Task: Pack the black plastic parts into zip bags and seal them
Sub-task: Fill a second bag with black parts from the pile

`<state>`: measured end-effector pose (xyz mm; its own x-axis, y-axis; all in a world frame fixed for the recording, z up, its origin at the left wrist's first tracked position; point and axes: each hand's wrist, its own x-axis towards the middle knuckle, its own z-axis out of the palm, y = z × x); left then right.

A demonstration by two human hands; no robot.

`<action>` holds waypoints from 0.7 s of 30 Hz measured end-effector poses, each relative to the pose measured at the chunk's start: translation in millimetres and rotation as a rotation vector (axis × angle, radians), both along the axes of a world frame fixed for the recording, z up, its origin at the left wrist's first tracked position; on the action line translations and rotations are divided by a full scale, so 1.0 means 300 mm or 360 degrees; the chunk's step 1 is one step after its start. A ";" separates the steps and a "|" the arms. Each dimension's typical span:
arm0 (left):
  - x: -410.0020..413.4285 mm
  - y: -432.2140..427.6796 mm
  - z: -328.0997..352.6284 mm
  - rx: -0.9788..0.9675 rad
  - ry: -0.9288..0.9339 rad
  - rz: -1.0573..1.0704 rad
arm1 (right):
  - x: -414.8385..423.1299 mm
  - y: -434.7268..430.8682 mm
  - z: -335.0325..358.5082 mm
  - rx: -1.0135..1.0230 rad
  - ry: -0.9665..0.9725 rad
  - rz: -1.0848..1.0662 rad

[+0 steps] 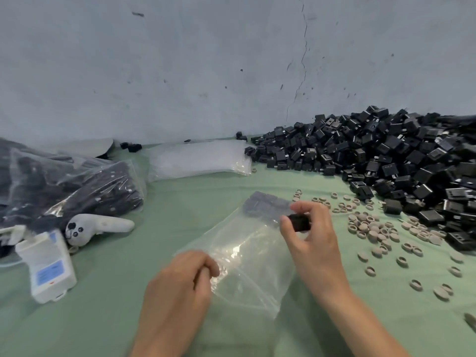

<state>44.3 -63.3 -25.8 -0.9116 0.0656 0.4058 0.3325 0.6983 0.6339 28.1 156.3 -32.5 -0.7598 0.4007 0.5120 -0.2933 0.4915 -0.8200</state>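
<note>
Our right hand [311,238]: fingers pinch one black part [298,222] beside the packed row [268,206] in the zip bag [247,258], flat on the counter [180,202]. Left hand [177,284] fingers pinch the bag's side. Risk: slack film folds, part snags or knocks the row askew.

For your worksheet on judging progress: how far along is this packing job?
Done: filled bags lie at the left. In hand: the left hand grips a zip bag holding a few parts; the right hand pinches a black part. Left: the big pile of parts, and sealing this bag.
</note>
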 end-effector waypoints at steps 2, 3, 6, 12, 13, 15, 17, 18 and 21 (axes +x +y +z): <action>0.015 -0.014 -0.002 0.0160 0.0062 0.0117 | 0.013 -0.039 0.002 0.0219 0.0096 0.0038; 0.021 -0.019 -0.002 0.0267 0.0080 0.0128 | 0.018 -0.060 0.005 0.0279 0.0145 0.0067; 0.038 -0.010 0.003 0.0743 -0.0066 0.0002 | 0.022 -0.137 0.031 0.0416 0.0296 0.0183; 0.041 -0.008 0.007 0.1366 -0.0597 -0.0382 | 0.017 -0.292 0.045 0.0801 0.0418 0.0553; 0.037 -0.018 0.002 0.1336 -0.0610 -0.0416 | 0.020 -0.305 0.038 0.0859 0.0428 0.0590; 0.021 -0.037 -0.010 0.1347 -0.0593 -0.0401 | 0.020 -0.321 0.034 0.0986 0.0466 0.0636; 0.004 -0.055 -0.013 0.1460 -0.0604 -0.0374 | 0.008 -0.322 0.046 0.1095 0.0514 0.0632; -0.001 -0.062 -0.012 0.1531 -0.0633 -0.0397 | 0.002 -0.319 0.050 0.1131 0.0532 0.0640; -0.011 -0.061 -0.013 0.1548 -0.0698 -0.0455 | -0.001 -0.294 0.039 0.1203 0.0504 0.0703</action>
